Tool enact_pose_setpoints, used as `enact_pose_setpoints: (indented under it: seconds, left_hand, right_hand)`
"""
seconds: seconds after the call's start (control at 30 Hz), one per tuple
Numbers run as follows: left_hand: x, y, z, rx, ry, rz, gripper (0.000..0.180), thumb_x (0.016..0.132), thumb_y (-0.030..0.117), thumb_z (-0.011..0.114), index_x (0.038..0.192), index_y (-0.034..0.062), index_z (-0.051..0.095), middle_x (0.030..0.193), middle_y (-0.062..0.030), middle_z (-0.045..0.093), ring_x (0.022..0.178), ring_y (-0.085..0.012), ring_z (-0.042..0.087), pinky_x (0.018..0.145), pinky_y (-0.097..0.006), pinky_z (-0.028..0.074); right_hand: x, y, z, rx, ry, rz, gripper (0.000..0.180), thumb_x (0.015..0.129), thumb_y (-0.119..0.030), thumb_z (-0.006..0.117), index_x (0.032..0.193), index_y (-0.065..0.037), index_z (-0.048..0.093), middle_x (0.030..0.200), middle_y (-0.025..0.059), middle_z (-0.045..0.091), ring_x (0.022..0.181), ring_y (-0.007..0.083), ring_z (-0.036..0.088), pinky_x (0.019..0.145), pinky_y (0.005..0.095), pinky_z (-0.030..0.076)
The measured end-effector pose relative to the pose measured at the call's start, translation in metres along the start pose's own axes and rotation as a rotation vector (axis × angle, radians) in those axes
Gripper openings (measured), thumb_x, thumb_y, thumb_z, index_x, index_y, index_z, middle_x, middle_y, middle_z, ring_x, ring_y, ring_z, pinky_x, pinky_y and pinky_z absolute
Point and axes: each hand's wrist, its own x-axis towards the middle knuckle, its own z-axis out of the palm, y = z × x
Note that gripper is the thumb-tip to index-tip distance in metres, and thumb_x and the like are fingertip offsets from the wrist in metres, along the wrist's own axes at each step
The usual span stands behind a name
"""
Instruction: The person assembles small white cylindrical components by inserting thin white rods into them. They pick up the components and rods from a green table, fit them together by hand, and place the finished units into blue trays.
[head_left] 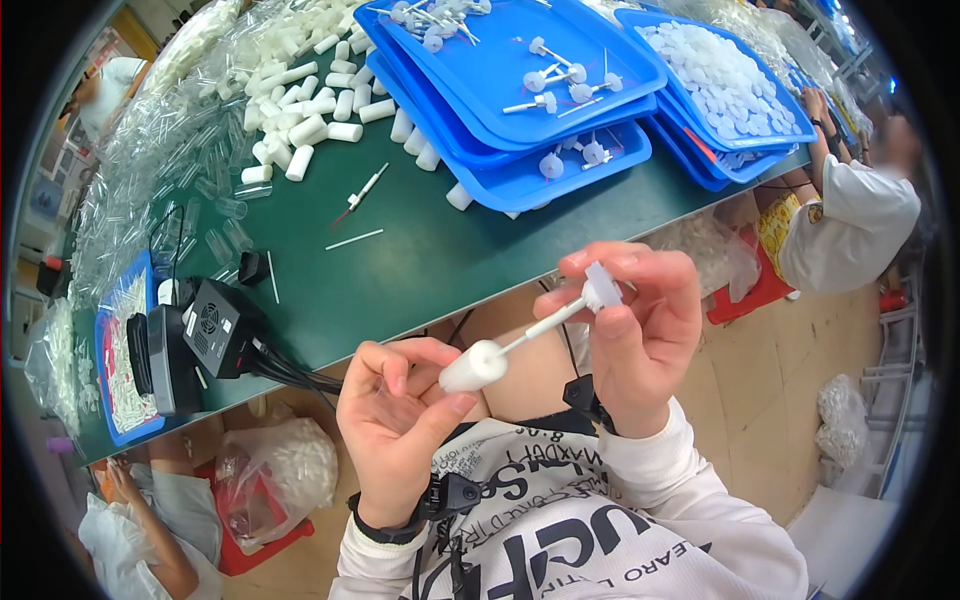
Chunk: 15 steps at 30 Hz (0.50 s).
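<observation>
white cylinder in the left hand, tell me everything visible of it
The white cylinder looks matte and foam-like, with a round end. It is tilted, that end toward the upper right, above the lap, pinched by the left hand. A thin white stick meets the end; whether it enters is unclear.

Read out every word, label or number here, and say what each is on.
I won't copy wording, only say where it stands.
White shirt: large dark lettering, readable in parts.
Black box: small pale markings, too small to read.
Held white cylinder: no lettering visible.
</observation>
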Motion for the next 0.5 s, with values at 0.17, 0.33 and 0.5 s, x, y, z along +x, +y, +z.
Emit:
enact_pose_setpoints:
  seconds: [0.17,0.33,0.5]
  left_hand:
    - [-0.007,-0.009,0.001,0.205,0.057,0.171,0.037,0.07,-0.016,0.064,0.081,0.0044,0.035,0.1,-0.0208,0.056,0.094,-0.0231,0.059,0.079,-0.032,0.053]
    - [-0.011,-0.018,0.006,0.543,0.036,0.443,0.036,0.07,-0.013,0.067,0.08,0.0025,0.036,0.096,-0.0218,0.058,0.09,-0.0233,0.061,0.078,-0.032,0.054]
    - [-0.011,-0.02,0.003,0.558,0.05,0.425,0.037,0.07,-0.012,0.068,0.078,0.0024,0.035,0.095,-0.0232,0.06,0.087,-0.0233,0.062,0.075,-0.031,0.054]
  right_hand:
    - [-0.013,-0.001,-0.003,-0.028,0.006,-0.028,0.026,0.082,0.005,0.057,0.106,0.004,0.047,0.105,0.0236,0.054,0.087,0.0279,0.063,0.076,0.0382,0.055]
    - [-0.021,-0.003,-0.007,-0.086,-0.003,-0.041,0.027,0.081,0.007,0.058,0.105,0.004,0.048,0.104,0.0233,0.054,0.088,0.0287,0.063,0.076,0.0372,0.055]
    - [-0.035,0.004,-0.011,-0.071,-0.011,0.094,0.031,0.075,0.007,0.066,0.101,0.002,0.051,0.1,0.0195,0.057,0.087,0.0233,0.062,0.071,0.0319,0.051]
